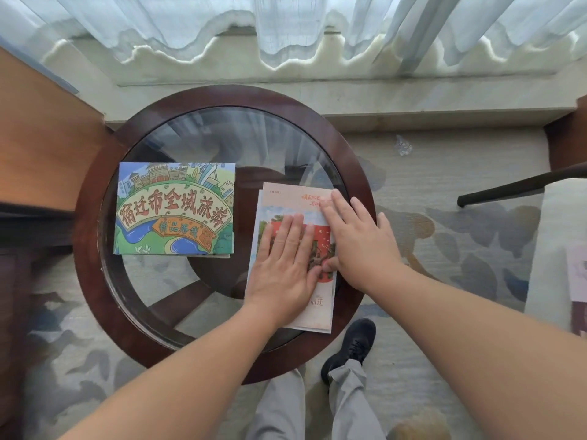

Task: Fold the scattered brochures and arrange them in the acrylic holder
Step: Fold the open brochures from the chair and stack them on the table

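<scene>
Two hands are flat on the same brochure, palms down and fingers spread, gripping nothing, just pressing. Left hand (286, 265) covers the lower middle of the folded pink brochure (317, 315), over its red-and-green picture panel. Right hand (359, 239) lies on the upper right part, fingertips reaching toward the far edge, thumb tucked in beside the left fingers. Looks like a crease is being pressed down. The brochure's long axis runs away from the person, near edge close to the body, far edge toward the window, and it sits directly under both hands at the right side of the round glass counter (222, 100). A layer or two peeks out along its left and far edges, so the fold is not quite square, though how many layers there are is hard to tell from here.

Further out, to the left and well apart, lies the illustrated map brochure (174, 208), already folded to a squarish block, long side across the counter; the left hand is the nearer one for it. Now the container: no acrylic holder shows anywhere on the counter, so nothing can be said of its contents. Beyond the rim, a dark shoe (349, 350) stands on the patterned carpet (444, 223).
</scene>
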`<state>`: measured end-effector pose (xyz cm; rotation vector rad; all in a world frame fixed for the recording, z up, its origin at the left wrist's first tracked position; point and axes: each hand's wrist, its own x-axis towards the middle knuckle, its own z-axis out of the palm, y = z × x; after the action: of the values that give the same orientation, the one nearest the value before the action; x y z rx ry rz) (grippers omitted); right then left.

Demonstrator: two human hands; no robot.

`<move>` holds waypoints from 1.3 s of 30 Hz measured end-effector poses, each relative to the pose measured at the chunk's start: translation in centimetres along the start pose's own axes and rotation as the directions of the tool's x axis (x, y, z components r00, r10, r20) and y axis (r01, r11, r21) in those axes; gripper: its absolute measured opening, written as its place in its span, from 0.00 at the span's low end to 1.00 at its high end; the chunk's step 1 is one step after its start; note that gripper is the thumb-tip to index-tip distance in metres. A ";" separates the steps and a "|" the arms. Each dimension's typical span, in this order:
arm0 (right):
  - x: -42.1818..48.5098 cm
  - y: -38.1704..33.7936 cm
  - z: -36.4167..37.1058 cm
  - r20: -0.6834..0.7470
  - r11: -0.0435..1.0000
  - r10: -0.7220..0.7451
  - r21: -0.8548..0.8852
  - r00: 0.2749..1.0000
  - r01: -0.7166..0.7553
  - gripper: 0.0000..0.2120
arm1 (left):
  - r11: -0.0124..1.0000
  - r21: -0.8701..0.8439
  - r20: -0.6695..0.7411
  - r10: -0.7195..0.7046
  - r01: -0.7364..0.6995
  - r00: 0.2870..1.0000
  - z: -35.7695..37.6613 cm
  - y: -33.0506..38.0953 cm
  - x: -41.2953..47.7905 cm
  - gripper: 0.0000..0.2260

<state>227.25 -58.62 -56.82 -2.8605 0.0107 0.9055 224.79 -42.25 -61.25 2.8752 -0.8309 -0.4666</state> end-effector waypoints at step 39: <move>-38.3 34.6 1.8 -0.118 0.681 0.628 0.562 0.769 -0.470 0.33 | 0.866 -0.007 0.186 0.493 -0.500 0.850 -9.2 44.0 2.4 0.25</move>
<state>193.11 -93.99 -40.91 -2.4526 1.0536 0.4087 207.59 -80.50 -44.79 2.5223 -1.5733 -0.6528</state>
